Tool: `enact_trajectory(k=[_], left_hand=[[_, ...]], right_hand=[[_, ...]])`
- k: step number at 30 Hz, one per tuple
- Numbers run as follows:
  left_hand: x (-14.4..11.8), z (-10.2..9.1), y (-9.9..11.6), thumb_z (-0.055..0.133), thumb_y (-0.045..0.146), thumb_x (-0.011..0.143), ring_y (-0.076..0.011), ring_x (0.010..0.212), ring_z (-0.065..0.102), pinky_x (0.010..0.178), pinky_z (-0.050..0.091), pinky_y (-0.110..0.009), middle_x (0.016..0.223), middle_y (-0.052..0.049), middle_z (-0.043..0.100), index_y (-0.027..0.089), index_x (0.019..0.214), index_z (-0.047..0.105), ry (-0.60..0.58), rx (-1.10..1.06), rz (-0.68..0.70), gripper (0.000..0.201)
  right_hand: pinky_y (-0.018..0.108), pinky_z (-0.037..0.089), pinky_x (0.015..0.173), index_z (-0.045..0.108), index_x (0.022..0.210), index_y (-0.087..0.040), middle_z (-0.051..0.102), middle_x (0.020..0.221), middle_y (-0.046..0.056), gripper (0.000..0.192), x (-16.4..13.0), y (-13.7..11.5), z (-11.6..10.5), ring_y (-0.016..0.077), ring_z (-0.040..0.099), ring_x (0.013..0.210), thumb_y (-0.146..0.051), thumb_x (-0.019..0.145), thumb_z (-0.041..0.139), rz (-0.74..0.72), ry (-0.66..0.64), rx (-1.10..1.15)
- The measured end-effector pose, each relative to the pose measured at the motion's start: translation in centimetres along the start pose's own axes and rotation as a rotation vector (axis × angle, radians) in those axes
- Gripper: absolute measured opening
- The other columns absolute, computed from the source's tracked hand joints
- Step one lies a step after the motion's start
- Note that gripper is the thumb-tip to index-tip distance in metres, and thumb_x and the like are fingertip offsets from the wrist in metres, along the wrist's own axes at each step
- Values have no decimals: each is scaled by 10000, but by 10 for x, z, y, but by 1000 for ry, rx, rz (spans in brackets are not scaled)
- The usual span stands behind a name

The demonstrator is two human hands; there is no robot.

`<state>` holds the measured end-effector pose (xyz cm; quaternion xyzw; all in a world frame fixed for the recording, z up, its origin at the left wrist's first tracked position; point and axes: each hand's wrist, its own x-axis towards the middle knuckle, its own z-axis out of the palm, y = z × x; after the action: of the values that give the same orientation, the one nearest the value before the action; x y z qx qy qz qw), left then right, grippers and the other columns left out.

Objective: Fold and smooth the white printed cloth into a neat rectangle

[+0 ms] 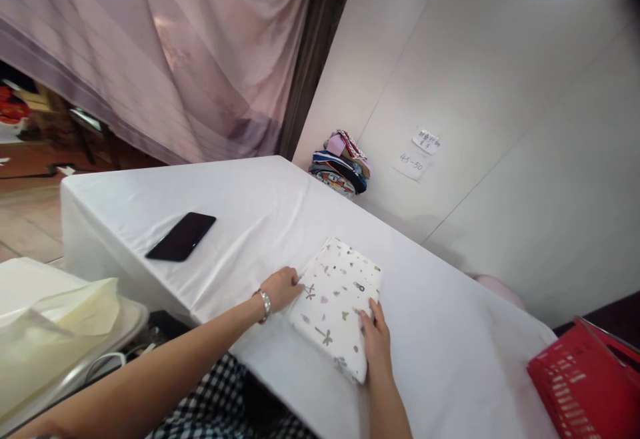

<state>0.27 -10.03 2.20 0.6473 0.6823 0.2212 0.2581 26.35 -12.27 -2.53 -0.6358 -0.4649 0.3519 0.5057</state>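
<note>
A folded white cloth [340, 302] with small plant and leaf prints lies flat on the white-covered table [240, 225]. At its left edge my left hand [281, 289], with a silver bracelet at the wrist, is closed with curled fingers on the border. My right hand [377, 339] grips the right edge near the front corner, its thumb and fingertips on the printed top. The undersides of the fingers are hidden. Left of the cloth rests a black phone [182, 236].
A stack of folded fabrics [343, 165] stands by the wall beyond the table. A red plastic basket [585, 379] is at the right. On the left are a white bin [133, 319] with pale yellow material [65, 332] and a pink curtain [200, 45]. Paper notes [415, 162] hang on the wall.
</note>
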Motion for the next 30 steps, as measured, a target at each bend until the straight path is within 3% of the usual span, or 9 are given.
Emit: enact_trajectory(k=[4, 8, 16, 20, 24, 30], left_hand=[[36, 1, 14, 512, 493, 678, -204, 797, 565, 623, 387, -277, 901, -59, 594, 197, 763, 561, -28, -2, 6, 312], [65, 11, 21, 534, 341, 677, -211, 831, 574, 632, 391, -269, 929, -87, 601, 173, 761, 578, -23, 19, -17, 193], [71, 21, 5, 511, 349, 707, -163, 728, 579, 599, 384, -235, 777, -34, 633, 184, 713, 590, 29, -115, -18, 183], [92, 21, 13, 459, 465, 738, -180, 677, 583, 587, 384, -252, 677, -38, 633, 179, 652, 604, -23, -286, -43, 332], [116, 21, 17, 385, 335, 787, -187, 732, 592, 636, 398, -261, 732, -69, 658, 172, 632, 616, -25, -322, -59, 321], [123, 25, 3, 462, 392, 740, -173, 784, 594, 682, 419, -243, 776, -9, 673, 198, 768, 657, -103, -355, 86, 277]], right_hand=[[319, 234, 1035, 515, 1192, -218, 293, 1395, 25, 560, -7, -3, 4, 232, 262, 1274, -420, 674, 581, 5, 2, -74], [311, 237, 1031, 531, 1175, -214, 295, 1394, 34, 538, -8, -3, 3, 229, 262, 1274, -429, 683, 569, -29, 16, -94], [291, 361, 938, 579, 1111, -223, 319, 1384, 30, 485, -4, 0, 0, 242, 340, 1229, -444, 680, 575, -21, 19, -6], [306, 336, 960, 604, 1074, -206, 379, 1348, 53, 450, -3, -1, 0, 247, 361, 1213, -427, 684, 572, -54, 51, -10], [330, 303, 987, 619, 1049, -208, 398, 1334, 55, 432, -2, -3, 0, 254, 368, 1207, -426, 678, 582, -57, 68, -18], [337, 315, 977, 636, 1018, -221, 415, 1322, 45, 407, 0, -4, 1, 260, 372, 1202, -437, 676, 591, -26, 91, -23]])
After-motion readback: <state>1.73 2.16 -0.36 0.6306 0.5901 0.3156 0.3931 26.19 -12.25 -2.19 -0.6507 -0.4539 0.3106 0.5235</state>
